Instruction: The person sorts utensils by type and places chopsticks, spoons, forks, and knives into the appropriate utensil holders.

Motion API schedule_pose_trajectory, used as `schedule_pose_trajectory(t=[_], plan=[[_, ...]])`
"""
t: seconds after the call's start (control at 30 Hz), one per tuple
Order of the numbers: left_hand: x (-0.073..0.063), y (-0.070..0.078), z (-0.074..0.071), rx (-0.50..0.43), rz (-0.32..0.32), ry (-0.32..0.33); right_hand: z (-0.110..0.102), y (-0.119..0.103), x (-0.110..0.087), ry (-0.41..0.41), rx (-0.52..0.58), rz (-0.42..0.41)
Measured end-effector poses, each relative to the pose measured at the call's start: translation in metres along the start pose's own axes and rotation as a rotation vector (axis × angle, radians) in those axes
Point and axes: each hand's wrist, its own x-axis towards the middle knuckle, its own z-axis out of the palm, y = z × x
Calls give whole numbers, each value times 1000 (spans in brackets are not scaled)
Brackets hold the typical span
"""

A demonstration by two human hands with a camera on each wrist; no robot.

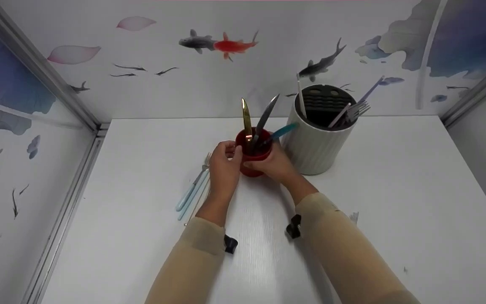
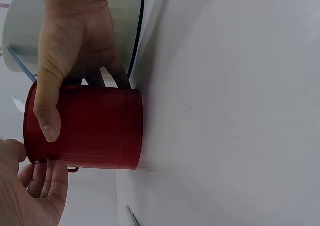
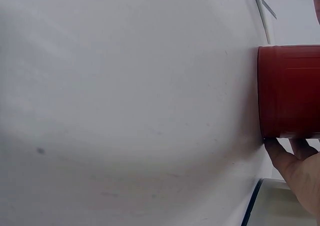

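A small red metal bucket stands upright on the white table. Out of its mouth stick a gold utensil, a silver knife and a teal handle. My right hand grips the bucket's right side, its thumb across the front wall. At the left side my left hand holds the bucket near its rim, thumb and bent fingertips against it. The lower ends of the utensils are hidden inside.
Close behind my right hand stands a ribbed pale cutlery holder with a dark slotted insert, a fork and other handles in it. Blue-handled cutlery lies left of my left hand. A printed wall bounds the table's back.
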Motion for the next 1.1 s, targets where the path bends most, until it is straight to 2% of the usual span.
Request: schedule_pose_trajectory(t=[0.13,0.4,0.57,0.73,0.93,1.1], plan=[[-1,-1,-1,-19,4,-6,0,0,0,0,7,-5],[-9,-4,-4,-63,-31,-7,1,-2,-1,-12,14,-18],[-13,-9,-7,-54,-77,-23,-1,-2,-2,-15,16,-9],[-9,-17,-19,10,-102,1,-2,-2,-3,-9,18,24],[0,-26,-38,44,-71,75,-2,-2,-2,-14,21,33],[2,-34,-48,99,-90,84,-2,-3,-2,-26,19,49]])
